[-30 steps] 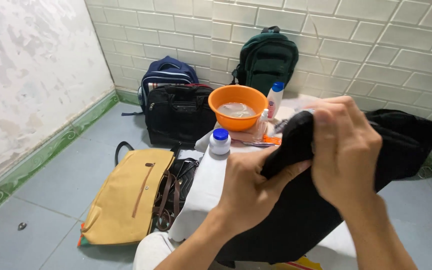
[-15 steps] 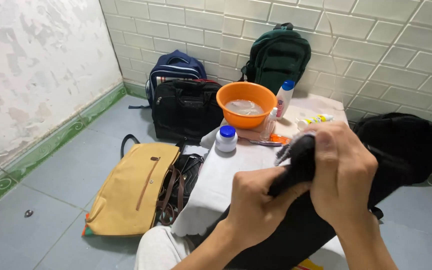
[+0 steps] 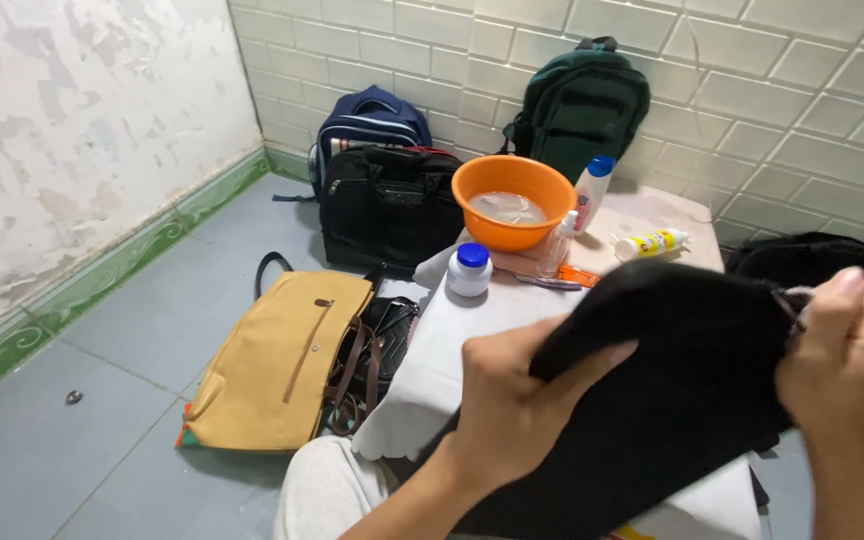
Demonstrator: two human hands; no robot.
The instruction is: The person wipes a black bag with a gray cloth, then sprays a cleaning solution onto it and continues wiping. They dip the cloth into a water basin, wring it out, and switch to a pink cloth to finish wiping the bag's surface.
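On the floor at the left lies a mustard-yellow bag (image 3: 277, 365), zipped and flat, with a dark brown handbag (image 3: 377, 345) touching its right side; behind them a black briefcase bag (image 3: 390, 205), a navy backpack (image 3: 367, 120) and a green backpack (image 3: 582, 105) stand against the tiled wall, all closed as far as can be seen. The white-covered surface (image 3: 432, 350) carries a small white jar with a blue lid (image 3: 470, 270), shut, and an orange basin (image 3: 514, 200) holding shallow cloudy liquid; just beside it stand a white bottle with a blue cap (image 3: 592, 190) and a small clear bottle (image 3: 557, 245), with a yellow-and-white tube (image 3: 652, 243) lying nearby. The left hand (image 3: 522, 410) has its fingers clamped on the near edge of a black bag (image 3: 682, 390), held over the surface and lap, while the right hand (image 3: 847, 370) pinches the zipper end between closed fingers. The bag looks dry and untreated, so the handling seems at an early stage; its contents are hidden.
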